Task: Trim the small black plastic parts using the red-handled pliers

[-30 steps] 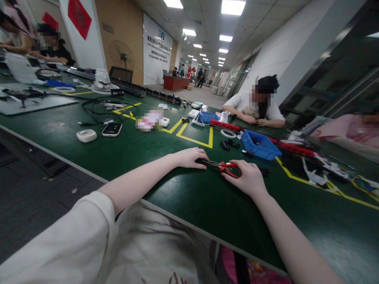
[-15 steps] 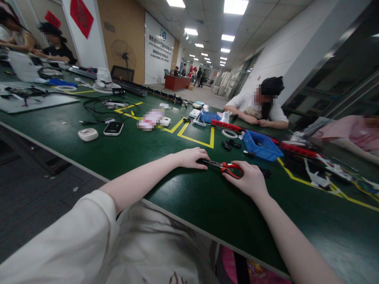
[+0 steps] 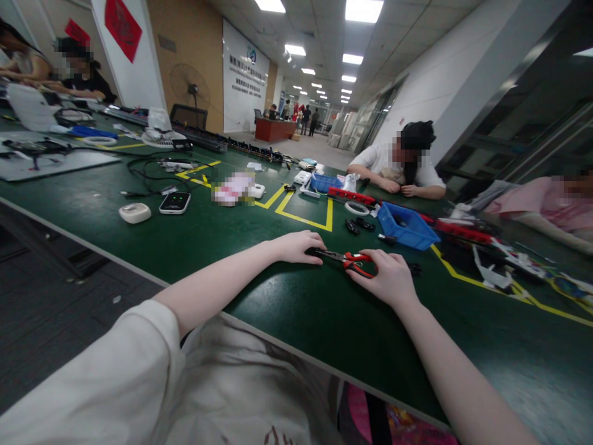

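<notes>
My right hand (image 3: pixel 388 278) is closed round the red and black handles of long-nosed pliers (image 3: pixel 356 259), whose jaws point left. My left hand (image 3: pixel 300 247) pinches a small black part (image 3: pixel 315 251) that meets the tips of the pliers. Both hands are low over the green table (image 3: pixel 278 309), near its front edge. Beyond them lie several small black pieces (image 3: pixel 359 225) and a blue bin (image 3: pixel 406 226) with dark parts inside.
A white device with a dark screen (image 3: pixel 175 203), a round white case (image 3: pixel 134 213), cables and a pink item (image 3: pixel 235 188) lie to the left. Red strips (image 3: pixel 352 197) and a tape roll (image 3: pixel 356 208) are farther back. People sit across the table and at both sides.
The whole view has shifted slightly. My hands keep the same hold on the pliers and the black part, with almost no movement.
</notes>
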The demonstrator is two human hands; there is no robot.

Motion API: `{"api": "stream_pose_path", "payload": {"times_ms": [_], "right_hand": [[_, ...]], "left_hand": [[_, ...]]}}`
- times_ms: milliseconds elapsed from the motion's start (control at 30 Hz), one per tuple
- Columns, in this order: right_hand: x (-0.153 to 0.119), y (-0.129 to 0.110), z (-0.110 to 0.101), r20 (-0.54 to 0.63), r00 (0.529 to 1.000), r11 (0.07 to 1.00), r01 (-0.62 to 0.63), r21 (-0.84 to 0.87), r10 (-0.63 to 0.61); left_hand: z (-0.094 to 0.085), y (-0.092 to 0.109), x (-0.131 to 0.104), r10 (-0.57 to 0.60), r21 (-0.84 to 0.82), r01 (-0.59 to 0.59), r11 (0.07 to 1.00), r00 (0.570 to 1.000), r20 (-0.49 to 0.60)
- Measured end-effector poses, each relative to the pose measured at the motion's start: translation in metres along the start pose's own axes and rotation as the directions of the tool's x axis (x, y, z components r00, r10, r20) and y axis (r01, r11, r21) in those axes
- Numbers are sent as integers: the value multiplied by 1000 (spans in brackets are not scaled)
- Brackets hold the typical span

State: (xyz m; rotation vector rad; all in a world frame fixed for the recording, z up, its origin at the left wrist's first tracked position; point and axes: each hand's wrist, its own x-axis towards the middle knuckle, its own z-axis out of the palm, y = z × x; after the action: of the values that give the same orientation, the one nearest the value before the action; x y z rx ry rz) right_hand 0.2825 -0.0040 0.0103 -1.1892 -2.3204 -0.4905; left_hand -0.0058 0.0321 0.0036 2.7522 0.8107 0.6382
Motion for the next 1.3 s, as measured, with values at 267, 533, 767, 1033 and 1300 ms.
{"api": "stream_pose_path", "payload": {"times_ms": [267, 533, 767, 1033, 1300], "right_hand": [[-1, 0, 0, 36, 997, 995, -65, 76, 62], [-1, 0, 4, 72, 984, 972, -175, 157, 166], [0, -5, -1, 96, 976, 971, -208, 120, 197], [1, -8, -5, 97, 986, 990, -138, 23, 135], [1, -4, -2, 18, 999, 999, -31, -11, 31]], "left_hand": [[0, 1, -1, -22, 10, 22, 1000, 1000, 10], [0, 2, -1, -25, 13, 24, 1000, 1000, 17], [0, 2, -1, -27, 5, 27, 1000, 1000, 8], [1, -1, 0, -8, -10, 8, 1000, 1000, -6], [-1, 0, 0, 11, -23, -11, 1000, 1000, -8]]}}
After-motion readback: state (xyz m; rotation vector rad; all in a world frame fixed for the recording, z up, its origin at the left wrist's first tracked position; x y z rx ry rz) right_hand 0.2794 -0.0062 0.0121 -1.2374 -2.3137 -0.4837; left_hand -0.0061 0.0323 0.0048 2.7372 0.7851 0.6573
